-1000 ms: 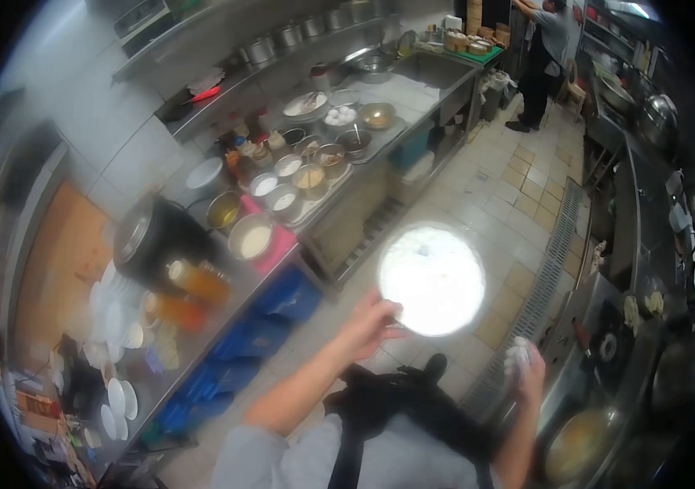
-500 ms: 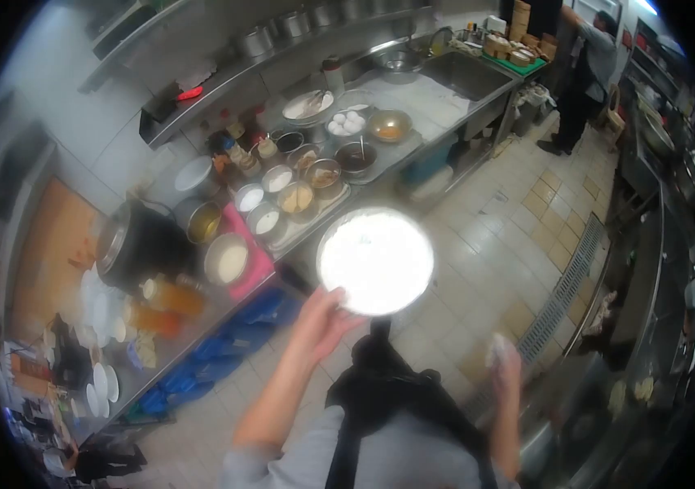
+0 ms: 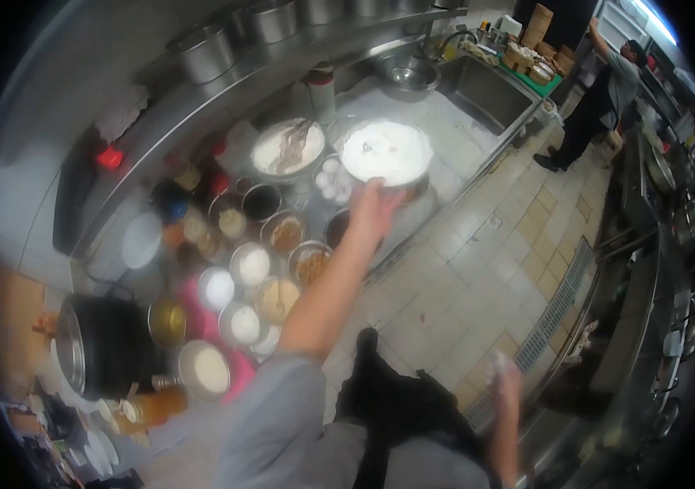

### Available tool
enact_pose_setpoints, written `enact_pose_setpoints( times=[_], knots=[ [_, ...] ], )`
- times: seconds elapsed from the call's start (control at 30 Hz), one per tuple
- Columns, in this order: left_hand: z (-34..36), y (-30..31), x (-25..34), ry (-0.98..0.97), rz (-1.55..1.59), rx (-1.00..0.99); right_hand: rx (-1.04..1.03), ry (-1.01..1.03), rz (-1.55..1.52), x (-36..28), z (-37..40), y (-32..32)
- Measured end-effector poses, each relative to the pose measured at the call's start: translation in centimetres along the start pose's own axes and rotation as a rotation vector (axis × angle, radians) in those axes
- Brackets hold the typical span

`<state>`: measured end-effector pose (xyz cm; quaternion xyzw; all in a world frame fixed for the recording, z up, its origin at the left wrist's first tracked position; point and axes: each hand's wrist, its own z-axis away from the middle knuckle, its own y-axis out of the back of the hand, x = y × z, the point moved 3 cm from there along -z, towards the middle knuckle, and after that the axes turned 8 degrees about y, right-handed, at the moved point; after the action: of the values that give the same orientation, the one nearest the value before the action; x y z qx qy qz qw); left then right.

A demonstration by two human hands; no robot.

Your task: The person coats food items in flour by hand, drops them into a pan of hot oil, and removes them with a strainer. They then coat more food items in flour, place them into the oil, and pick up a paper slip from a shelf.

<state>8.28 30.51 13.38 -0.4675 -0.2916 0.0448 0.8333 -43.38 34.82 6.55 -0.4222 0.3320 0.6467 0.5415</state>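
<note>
My left hand [image 3: 374,210] grips the near rim of a round bowl of white powder [image 3: 386,152], held out over the counter by the eggs [image 3: 333,181]. The bowl partly covers another metal bowl beneath it. Left of it stands a wide bowl of white powder with a whisk-like tool [image 3: 288,147]. My right hand [image 3: 504,380] hangs low at my right side, its fingertips white with powder and its fingers curled; whether anything is in them is too blurred to tell.
Small bowls of ingredients [image 3: 277,299] crowd the steel counter, beside a large black pot [image 3: 101,346]. Beyond are a steel bowl [image 3: 407,75], a sink [image 3: 491,91] and bamboo steamers [image 3: 541,72]. A co-worker [image 3: 600,99] stands far right. A floor drain [image 3: 555,314] runs along the right.
My left hand has carried the bowl of powder forward from above the floor to over the counter near the eggs. The view has shifted closer to the counter. My right hand remains low.
</note>
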Motion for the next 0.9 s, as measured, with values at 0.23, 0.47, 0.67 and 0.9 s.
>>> enact_pose_setpoints(
  times=[0.23,0.47,0.67,0.9],
  knots=[
    [-14.7,-0.9,2.8,-0.091,0.121,0.114,0.045,0.114,0.185,-1.7,-3.4,-1.0],
    [-14.7,-2.9,2.2,-0.194,0.231,0.457,-0.143,-0.108,0.061,2.9,-9.7,1.4],
    [-7.6,-4.9,1.0,-0.153,0.241,0.32,-0.309,-0.141,0.182,2.8,-19.3,1.9],
    [14.5,-1.1,9.1,-0.659,-0.107,0.174,-0.478,1.194,1.327,2.8,-31.7,1.3]
  ],
)
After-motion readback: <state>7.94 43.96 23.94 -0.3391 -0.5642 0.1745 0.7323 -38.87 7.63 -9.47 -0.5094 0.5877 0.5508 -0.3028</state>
